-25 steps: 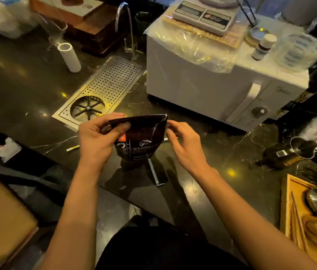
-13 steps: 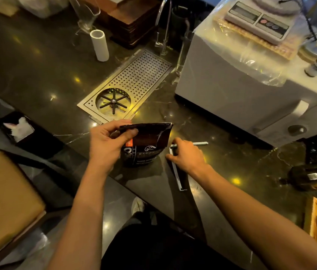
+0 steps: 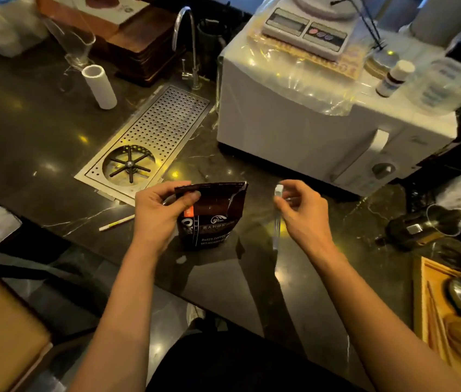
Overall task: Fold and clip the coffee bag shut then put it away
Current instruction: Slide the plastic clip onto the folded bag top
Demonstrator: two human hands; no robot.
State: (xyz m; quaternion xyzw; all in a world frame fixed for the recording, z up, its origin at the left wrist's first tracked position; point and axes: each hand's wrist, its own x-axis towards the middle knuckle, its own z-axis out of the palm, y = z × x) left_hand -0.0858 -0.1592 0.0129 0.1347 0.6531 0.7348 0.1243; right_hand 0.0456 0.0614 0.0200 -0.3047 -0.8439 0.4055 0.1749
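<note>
Left hand: our left hand [image 3: 158, 213] pinches the top left corner of the bag, thumb across the folded edge, fingers closed on it.
Bag: the dark glossy foil coffee bag [image 3: 211, 215] stands upright on the black marbled counter [image 3: 39, 137], just in front of the perforated steel drain tray [image 3: 150, 137], its top folded down.
Clip: the long white plastic sealing clip [image 3: 277, 213] hangs nearly vertical beside the bag, apart from it; blur hides whether it is hinged open.
Right hand: our right hand [image 3: 301, 209] has thumb and fingers closed on the clip's upper end.
Doing it well: we judge we should keep the fold flat and taut, turn the clip level, and slide it across the whole fold before pressing it closed.
</note>
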